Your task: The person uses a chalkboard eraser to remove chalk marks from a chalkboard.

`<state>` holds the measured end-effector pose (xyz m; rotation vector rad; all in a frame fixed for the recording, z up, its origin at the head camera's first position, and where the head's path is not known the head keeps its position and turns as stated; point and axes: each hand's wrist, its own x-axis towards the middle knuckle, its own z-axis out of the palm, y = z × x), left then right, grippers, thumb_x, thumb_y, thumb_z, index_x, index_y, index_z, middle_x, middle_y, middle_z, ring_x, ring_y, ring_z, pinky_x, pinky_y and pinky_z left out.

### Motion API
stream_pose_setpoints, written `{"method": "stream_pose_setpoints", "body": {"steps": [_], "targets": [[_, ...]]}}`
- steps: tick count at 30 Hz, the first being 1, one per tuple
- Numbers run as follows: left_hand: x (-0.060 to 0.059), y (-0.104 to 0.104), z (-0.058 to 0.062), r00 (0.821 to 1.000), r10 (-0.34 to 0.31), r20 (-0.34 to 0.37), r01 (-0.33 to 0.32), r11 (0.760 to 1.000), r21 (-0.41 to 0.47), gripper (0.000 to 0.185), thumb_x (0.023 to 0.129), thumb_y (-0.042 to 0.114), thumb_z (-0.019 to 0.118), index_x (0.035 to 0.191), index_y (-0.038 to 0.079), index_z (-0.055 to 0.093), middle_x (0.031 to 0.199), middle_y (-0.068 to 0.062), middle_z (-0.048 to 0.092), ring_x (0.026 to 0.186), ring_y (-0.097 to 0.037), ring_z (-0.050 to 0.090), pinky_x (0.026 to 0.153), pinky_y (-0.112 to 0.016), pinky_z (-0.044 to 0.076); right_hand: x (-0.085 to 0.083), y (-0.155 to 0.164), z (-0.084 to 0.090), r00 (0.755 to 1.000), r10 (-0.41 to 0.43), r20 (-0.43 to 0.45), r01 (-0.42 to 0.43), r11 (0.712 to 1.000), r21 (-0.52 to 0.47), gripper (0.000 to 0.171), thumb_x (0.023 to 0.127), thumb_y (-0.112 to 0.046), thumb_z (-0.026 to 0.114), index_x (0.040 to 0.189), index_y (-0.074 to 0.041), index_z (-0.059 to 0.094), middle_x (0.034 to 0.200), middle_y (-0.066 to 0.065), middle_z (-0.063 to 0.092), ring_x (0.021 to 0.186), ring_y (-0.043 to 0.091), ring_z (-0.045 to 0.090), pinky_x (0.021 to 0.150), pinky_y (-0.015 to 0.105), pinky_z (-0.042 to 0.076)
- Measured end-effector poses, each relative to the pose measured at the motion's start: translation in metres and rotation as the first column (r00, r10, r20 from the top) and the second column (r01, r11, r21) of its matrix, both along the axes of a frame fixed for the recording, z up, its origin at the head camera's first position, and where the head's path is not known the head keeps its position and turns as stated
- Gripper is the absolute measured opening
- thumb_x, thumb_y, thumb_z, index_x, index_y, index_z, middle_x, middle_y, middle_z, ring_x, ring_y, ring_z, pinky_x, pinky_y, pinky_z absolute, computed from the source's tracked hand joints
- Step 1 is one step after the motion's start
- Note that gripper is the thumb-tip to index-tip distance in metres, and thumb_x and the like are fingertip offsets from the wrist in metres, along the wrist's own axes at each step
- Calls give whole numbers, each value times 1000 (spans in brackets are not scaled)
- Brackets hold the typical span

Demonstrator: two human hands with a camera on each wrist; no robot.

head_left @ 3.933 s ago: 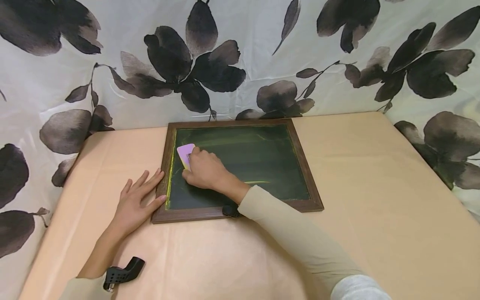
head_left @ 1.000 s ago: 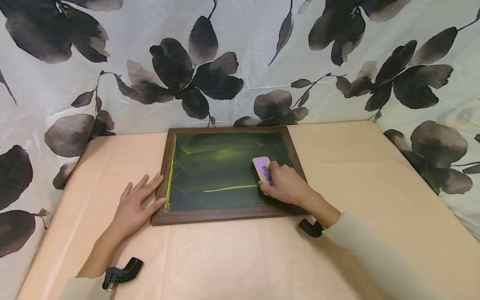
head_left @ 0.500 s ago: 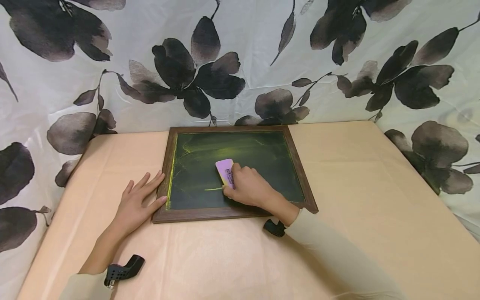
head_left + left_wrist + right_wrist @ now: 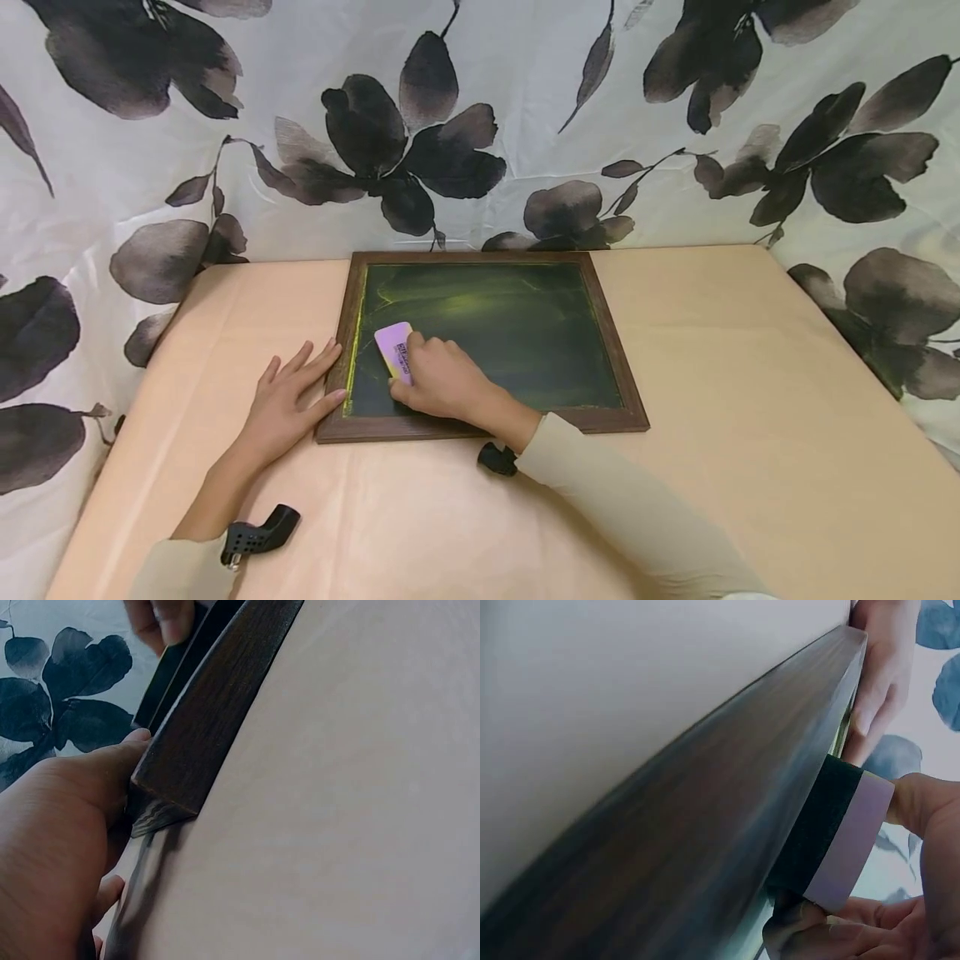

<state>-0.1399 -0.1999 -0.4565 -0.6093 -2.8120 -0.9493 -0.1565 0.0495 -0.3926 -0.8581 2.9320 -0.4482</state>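
Note:
A green chalkboard (image 4: 525, 342) in a brown wooden frame lies on the table, with yellow chalk smears near its top and along its left edge. My right hand (image 4: 442, 375) grips a chalkboard eraser (image 4: 392, 346), lilac on top with dark print, over the lower left of the board. In the right wrist view the eraser (image 4: 836, 832) shows a dark felt side, with thumb and fingers on opposite sides. My left hand (image 4: 288, 404) rests with spread fingers against the frame's left side; in the left wrist view its thumb lies along the frame corner (image 4: 165, 806).
A peach cloth (image 4: 420, 517) covers the table. Behind and at both sides hangs a white curtain (image 4: 525, 100) with dark flowers. Black wrist cameras sit on the left wrist (image 4: 258, 533) and the right wrist (image 4: 497, 458).
My right hand has swept the eraser leftward across the lower board, and the yellow chalk line there is gone from view. My left hand stays against the frame.

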Motion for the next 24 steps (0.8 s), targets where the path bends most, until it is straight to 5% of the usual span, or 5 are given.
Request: {"method": "stream_pose_setpoints", "body": {"steps": [5,12,24], "targets": [[0,0,-2,1000,-3,-1,3,1000,-2,65,91,39,63,148,17,40,149,-8,38,141,-35,23,112,-56,1,0,-15,0,999,37,-37,-36,999,32,36,89,-34,61,100,0,55,64,2,53,44,10,49,42,24,43],[0,-1,-4,1000,-4,-3,3,1000,-17,66,91,40,62,148,17,39,150,-6,37,141,-35,23,112,-56,1,6,-14,-3,996,46,-72,-42,997,63,43,91,-37,60,113,0,55,76,3,58,62,14,57,53,28,48],[-2,-4,-4,1000,-5,6,6,1000,-28,68,92,42,62,150,18,35,152,-7,35,142,-34,21,113,-55,-1,13,63,-11,993,-37,-116,26,995,-92,35,86,-31,67,103,-3,54,75,3,55,60,16,51,52,30,43]]}}
